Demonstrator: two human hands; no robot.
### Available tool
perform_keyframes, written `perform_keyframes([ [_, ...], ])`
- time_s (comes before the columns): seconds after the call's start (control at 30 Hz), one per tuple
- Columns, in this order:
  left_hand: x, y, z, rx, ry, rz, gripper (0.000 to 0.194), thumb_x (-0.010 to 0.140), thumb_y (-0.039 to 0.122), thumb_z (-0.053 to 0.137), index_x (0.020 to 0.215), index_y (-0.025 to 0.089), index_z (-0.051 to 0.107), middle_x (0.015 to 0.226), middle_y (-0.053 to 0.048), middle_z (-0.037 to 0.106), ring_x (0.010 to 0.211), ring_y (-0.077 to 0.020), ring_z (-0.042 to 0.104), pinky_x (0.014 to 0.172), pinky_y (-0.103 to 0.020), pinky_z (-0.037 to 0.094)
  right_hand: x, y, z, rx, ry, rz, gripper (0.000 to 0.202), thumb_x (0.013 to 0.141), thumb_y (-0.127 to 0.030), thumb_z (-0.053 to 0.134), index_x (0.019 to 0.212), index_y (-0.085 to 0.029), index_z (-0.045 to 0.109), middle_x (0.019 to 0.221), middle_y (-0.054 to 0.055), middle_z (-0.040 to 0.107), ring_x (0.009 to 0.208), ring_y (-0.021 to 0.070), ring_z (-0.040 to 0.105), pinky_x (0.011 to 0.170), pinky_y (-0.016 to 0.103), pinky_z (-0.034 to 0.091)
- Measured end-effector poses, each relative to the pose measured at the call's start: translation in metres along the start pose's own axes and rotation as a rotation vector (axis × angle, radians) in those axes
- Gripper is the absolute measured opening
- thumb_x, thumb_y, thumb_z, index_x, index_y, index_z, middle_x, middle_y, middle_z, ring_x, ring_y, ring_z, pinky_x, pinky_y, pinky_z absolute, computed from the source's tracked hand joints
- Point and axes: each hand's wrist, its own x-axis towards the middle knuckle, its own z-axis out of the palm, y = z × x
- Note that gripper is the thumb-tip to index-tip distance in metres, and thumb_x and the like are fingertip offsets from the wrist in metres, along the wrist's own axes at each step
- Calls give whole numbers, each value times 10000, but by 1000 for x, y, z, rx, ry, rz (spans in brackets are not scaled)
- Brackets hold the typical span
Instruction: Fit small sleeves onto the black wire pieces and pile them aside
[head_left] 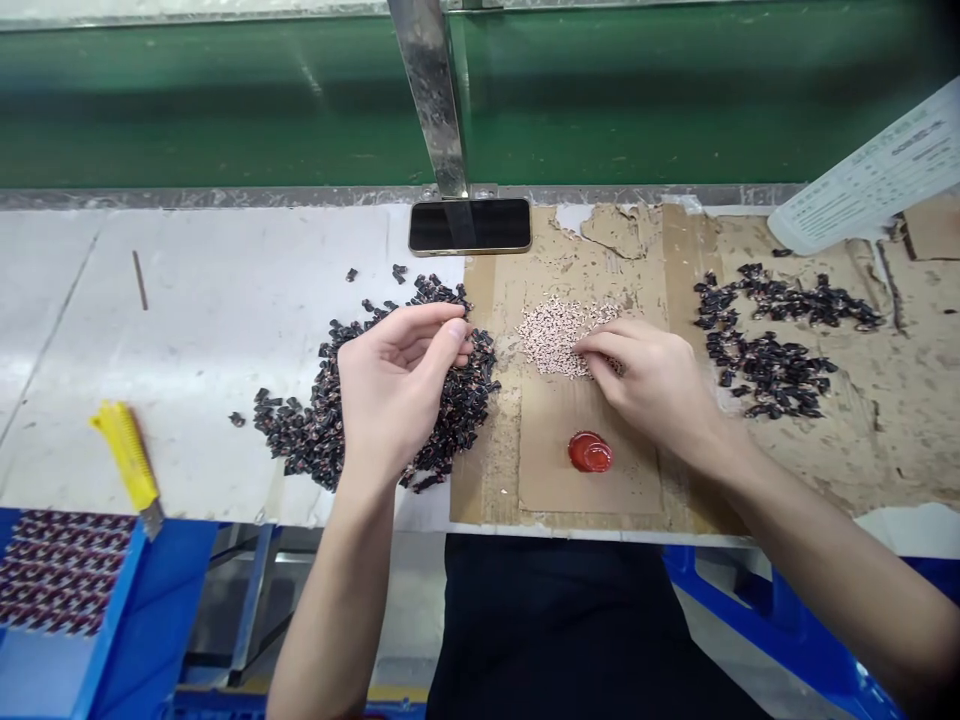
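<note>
My left hand (401,375) is above a big heap of small black parts (311,425), its thumb and forefinger pinched together. Whatever is between those fingertips is too small to name. My right hand (637,375) reaches into a pile of tiny pale pinkish pieces (555,335), fingers closed at the pile's right side. Its fingertips hide anything they may grip. In front of that pile, a small red round dish (589,452) sits on a cardboard sheet (551,485). More black parts (780,375) lie in a spread group to the right of my right hand.
A phone (470,226) lies at the back below a metal post (435,95). On the left, a yellow utility knife (127,455) overhangs the front edge. A printed plastic sheet (870,170) leans in at the right. Below left is a blue tray (112,610) with rows of parts.
</note>
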Motion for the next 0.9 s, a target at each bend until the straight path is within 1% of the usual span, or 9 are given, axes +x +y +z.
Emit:
perform_keyframes([
  [0.17, -9, 0, -3, -18, -21, -26, 121, 930, 213, 756, 1029, 161, 801, 875, -42, 829, 729, -124, 784, 703, -221, 677, 4, -4, -4, 160, 122, 106, 200, 907, -98, 637, 910, -223, 793, 938, 51, 819, 853, 229, 753, 804, 416, 607],
  [0.27, -20, 4, 8, -31, 10, 22, 107, 928, 184, 765, 1021, 172, 816, 863, -28, 831, 703, -116, 777, 695, -221, 681, 5, -9, -10, 463, 183, 325, 169, 865, -111, 701, 881, -249, 798, 905, 26, 810, 821, 198, 756, 799, 385, 627],
  [0.33, -31, 7, 20, -16, 3, 127, 120, 926, 150, 768, 1024, 191, 824, 907, -22, 841, 715, -111, 777, 706, -223, 683, 4, -15, -17, 814, 176, 513, 119, 834, -153, 774, 857, -268, 795, 861, 4, 796, 793, 174, 756, 782, 344, 641],
  [0.4, -40, 11, 33, 30, -31, 299, 135, 923, 115, 770, 1022, 190, 823, 978, -32, 848, 779, -114, 787, 749, -223, 683, 1, -23, -25, 1171, 127, 661, 100, 809, -206, 837, 857, -282, 794, 828, -20, 778, 764, 133, 743, 767, 276, 639],
  [0.5, -51, 14, 52, 91, -31, 550, 109, 921, 87, 776, 1001, 153, 809, 994, -59, 843, 861, -126, 795, 852, -218, 670, -6, -38, -38, 1475, 45, 764, 134, 789, -254, 898, 872, -291, 799, 818, -42, 757, 744, 70, 710, 762, 162, 610],
  [0.57, -55, 14, 59, 109, -4, 630, 103, 915, 81, 786, 1001, 136, 797, 978, -63, 836, 867, -126, 794, 880, -208, 658, -12, -47, -43, 1545, 9, 790, 144, 790, -264, 912, 875, -297, 801, 822, -49, 752, 750, 53, 705, 763, 121, 596],
  [0.67, -58, 13, 63, 131, 2, 673, 98, 919, 85, 785, 1006, 130, 780, 964, -61, 827, 860, -133, 789, 863, -216, 659, -19, -56, -43, 1562, 14, 799, 131, 811, -291, 906, 883, -310, 799, 845, -50, 758, 783, 57, 719, 765, 114, 596],
  [0.8, -63, 10, 59, 170, -68, 698, 101, 979, 93, 701, 1054, 141, 748, 1010, -81, 818, 927, -164, 797, 898, -261, 667, -26, -61, -39, 1499, 56, 767, 122, 810, -306, 910, 875, -304, 807, 840, -43, 775, 758, 71, 731, 734, 134, 613],
  [0.9, -69, 8, 57, 208, -112, 674, 133, 1000, 94, 652, 1094, 162, 716, 1060, -93, 818, 979, -189, 800, 927, -288, 659, -33, -64, -35, 1427, 122, 710, 120, 803, -286, 910, 883, -296, 821, 828, -29, 789, 733, 92, 744, 701, 162, 632],
])
